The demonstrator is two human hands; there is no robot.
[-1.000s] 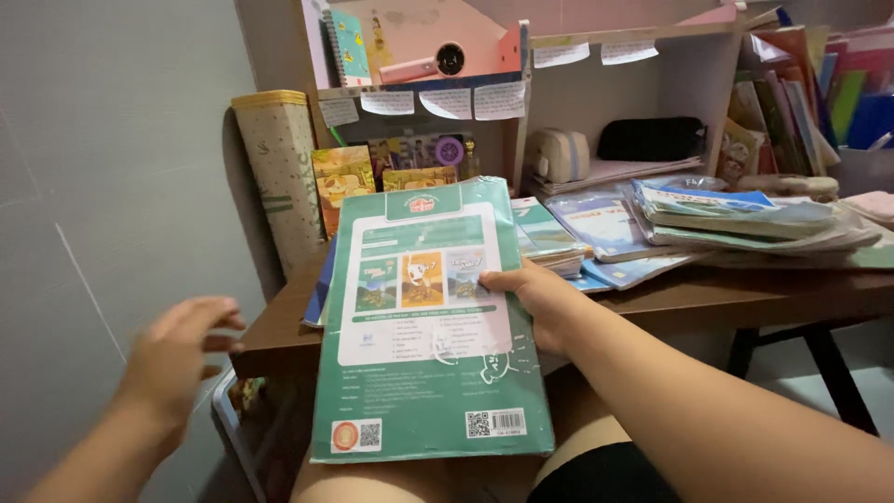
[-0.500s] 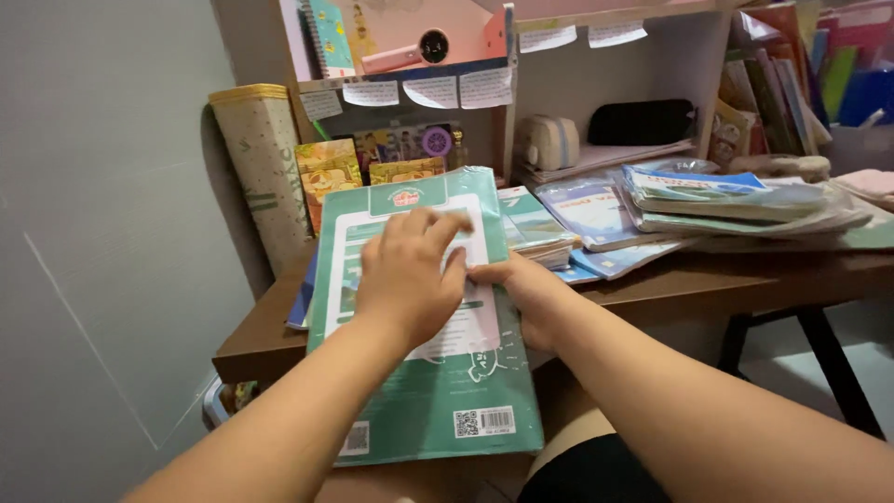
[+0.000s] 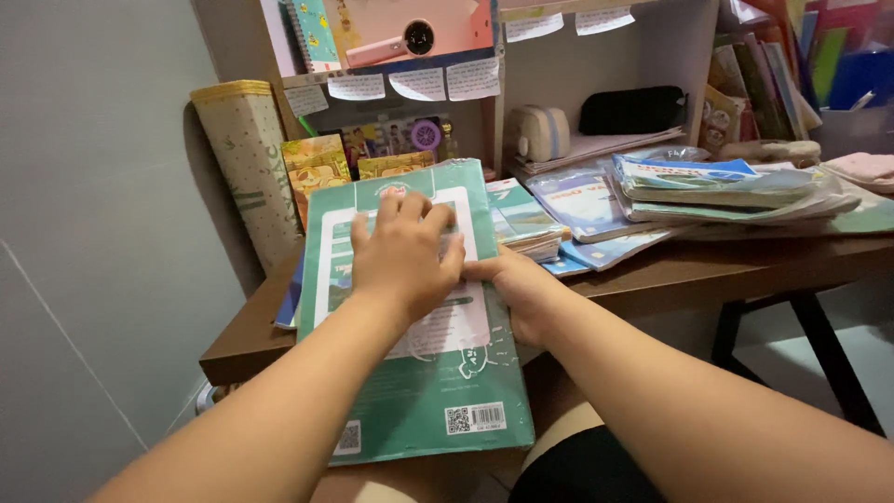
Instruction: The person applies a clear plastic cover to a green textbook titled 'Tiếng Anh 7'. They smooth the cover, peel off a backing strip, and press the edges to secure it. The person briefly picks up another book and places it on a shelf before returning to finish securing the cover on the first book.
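Green plastic-wrapped workbook (image 3: 419,373) — left hand (image 3: 405,256) flat, fingers spread on cover; right hand (image 3: 512,289) apparently gripping its right edge — on table (image 3: 708,265).

A plain grey wall (image 3: 84,186) fills the left side of the frame, crossed by one thin pale diagonal line in the lower left. A dark brown wooden tabletop (image 3: 708,265) runs from the centre to the right edge, standing on black angled legs (image 3: 819,354) at the lower right. Behind those legs the floor (image 3: 782,387) is light and smooth. At the top of the frame a pale wooden shelf unit (image 3: 694,84) stands on the tabletop, split into open compartments with a white back panel. The light is soft, even and indoor, with gentle shadow under the tabletop.
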